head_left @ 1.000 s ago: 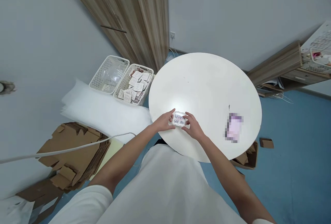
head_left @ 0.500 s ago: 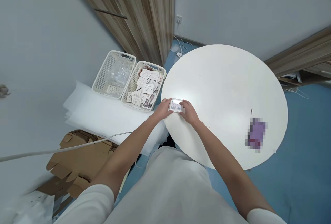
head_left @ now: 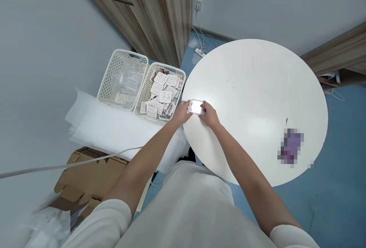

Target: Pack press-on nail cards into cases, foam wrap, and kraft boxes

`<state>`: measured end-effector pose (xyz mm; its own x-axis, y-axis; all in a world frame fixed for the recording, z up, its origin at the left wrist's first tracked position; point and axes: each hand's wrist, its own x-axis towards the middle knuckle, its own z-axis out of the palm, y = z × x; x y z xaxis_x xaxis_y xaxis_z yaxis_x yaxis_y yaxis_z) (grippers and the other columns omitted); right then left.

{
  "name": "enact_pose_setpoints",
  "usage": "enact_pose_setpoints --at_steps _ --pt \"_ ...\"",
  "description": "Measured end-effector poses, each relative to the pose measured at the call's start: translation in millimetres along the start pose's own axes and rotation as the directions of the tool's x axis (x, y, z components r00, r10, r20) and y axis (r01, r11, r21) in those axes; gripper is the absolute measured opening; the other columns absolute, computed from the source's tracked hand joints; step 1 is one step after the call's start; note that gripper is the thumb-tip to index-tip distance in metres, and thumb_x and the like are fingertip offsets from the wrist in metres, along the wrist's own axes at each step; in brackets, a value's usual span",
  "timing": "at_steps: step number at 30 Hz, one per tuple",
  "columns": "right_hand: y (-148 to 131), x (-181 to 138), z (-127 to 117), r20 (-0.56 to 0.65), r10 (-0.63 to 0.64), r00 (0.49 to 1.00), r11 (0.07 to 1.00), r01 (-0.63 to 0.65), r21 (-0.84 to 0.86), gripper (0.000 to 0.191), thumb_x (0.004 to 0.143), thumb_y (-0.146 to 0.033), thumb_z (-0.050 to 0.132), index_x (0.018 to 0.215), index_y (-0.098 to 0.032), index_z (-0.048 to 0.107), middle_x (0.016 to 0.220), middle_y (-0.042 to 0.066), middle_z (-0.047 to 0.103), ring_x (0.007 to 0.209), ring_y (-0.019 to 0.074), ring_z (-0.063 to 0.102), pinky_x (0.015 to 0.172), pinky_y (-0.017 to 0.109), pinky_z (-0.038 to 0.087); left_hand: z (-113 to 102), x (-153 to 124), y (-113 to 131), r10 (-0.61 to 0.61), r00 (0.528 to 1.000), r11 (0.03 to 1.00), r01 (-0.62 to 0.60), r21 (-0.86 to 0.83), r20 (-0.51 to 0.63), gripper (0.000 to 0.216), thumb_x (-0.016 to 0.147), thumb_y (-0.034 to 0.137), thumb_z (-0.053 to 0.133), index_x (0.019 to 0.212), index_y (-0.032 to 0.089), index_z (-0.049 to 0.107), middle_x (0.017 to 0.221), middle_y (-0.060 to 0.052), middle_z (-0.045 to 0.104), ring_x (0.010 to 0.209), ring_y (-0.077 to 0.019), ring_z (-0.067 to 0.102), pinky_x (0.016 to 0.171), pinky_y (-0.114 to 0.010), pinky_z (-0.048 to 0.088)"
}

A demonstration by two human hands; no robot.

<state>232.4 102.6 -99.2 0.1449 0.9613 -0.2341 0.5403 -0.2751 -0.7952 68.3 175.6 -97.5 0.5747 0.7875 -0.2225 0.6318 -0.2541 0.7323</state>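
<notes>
Between my two hands, over the near left edge of the round white table (head_left: 257, 76), is a small clear plastic box (head_left: 196, 107). Bright glare covers most of its top, so its contents are hard to make out. My left hand (head_left: 182, 113) grips its left end, thumb on the near side and fingers at the far side. My right hand (head_left: 209, 114) holds the right end in the same pinch. Just left of my left hand stands a white basket (head_left: 137, 105) filled with printed white cards (head_left: 165, 96) and small dark round pieces.
A second white basket (head_left: 104, 82) holds clear plastic packaging (head_left: 130, 78). White foam sheets (head_left: 100, 122) lie in front of the baskets, with flattened cardboard boxes (head_left: 82, 177) below. A white cable (head_left: 71, 165) crosses at left. A blurred purple item (head_left: 291, 147) lies on the table's right side.
My view has shifted slightly, so the table sits a little higher and further right. Both hands keep hold of the clear box; glare now hides the round shapes seen in it before.
</notes>
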Motion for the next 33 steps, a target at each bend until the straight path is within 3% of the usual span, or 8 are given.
enact_pose_setpoints --at_steps 17,21,26,29,33 --pt "1.2 -0.4 0.2 -0.001 -0.029 1.000 1.000 0.029 -0.006 0.050 0.065 -0.017 0.063 0.112 -0.021 0.046 0.138 0.011 0.029 0.112 0.0243 0.047 0.093 0.043 0.042 5.7 -2.4 -4.9 -0.051 0.998 0.998 0.049 -0.044 -0.041 0.075 0.067 0.019 0.061 0.134 0.014 0.027 0.110 -0.011 0.043 0.089 -0.0191 0.050 0.080 -0.034 0.045" --pt "0.0 -10.4 -2.4 0.008 -0.031 0.999 0.999 0.031 -0.013 0.054 0.067 -0.020 0.062 0.117 -0.021 0.042 0.138 0.011 0.029 0.118 0.0246 0.042 0.098 0.043 0.037 8.2 -10.3 -0.9 -0.102 0.988 0.993 0.094 -0.076 -0.112 0.077 0.069 0.024 0.061 0.135 0.015 0.024 0.117 -0.013 0.041 0.097 -0.0212 0.050 0.084 -0.036 0.044" --pt "2.9 -49.0 -4.9 -0.072 -0.063 0.995 0.997 0.061 -0.038 0.053 0.073 -0.023 0.055 0.123 -0.020 0.038 0.136 0.012 0.034 0.128 0.0245 0.029 0.101 0.044 0.033 19.2 -39.2 12.6 -0.125 0.952 0.989 0.096 -0.116 -0.279 0.070 0.074 0.028 0.057 0.135 0.016 0.024 0.129 -0.015 0.034 0.118 -0.0271 0.038 0.096 -0.041 0.036" --pt "8.2 -81.2 -4.5 -0.147 -0.043 0.988 0.999 0.044 0.005 0.047 0.077 -0.024 0.049 0.122 -0.020 0.039 0.129 0.012 0.042 0.119 0.0238 0.041 0.095 0.044 0.039 28.9 -67.9 23.7 -0.096 0.922 0.993 0.061 -0.104 -0.376 0.068 0.077 0.028 0.053 0.136 0.016 0.022 0.132 -0.015 0.032 0.125 -0.0278 0.030 0.100 -0.044 0.032" --pt "16.2 -118.6 -5.4 -0.129 -0.031 0.991 0.998 0.038 0.053 0.039 0.079 -0.025 0.045 0.117 -0.020 0.044 0.116 0.010 0.051 0.096 0.0197 0.055 0.085 0.040 0.046 43.9 -112.2 33.8 -0.054 0.916 0.996 0.022 -0.084 -0.397 0.063 0.080 0.027 0.048 0.136 0.018 0.020 0.130 -0.014 0.037 0.123 -0.0257 0.035 0.097 -0.043 0.038"
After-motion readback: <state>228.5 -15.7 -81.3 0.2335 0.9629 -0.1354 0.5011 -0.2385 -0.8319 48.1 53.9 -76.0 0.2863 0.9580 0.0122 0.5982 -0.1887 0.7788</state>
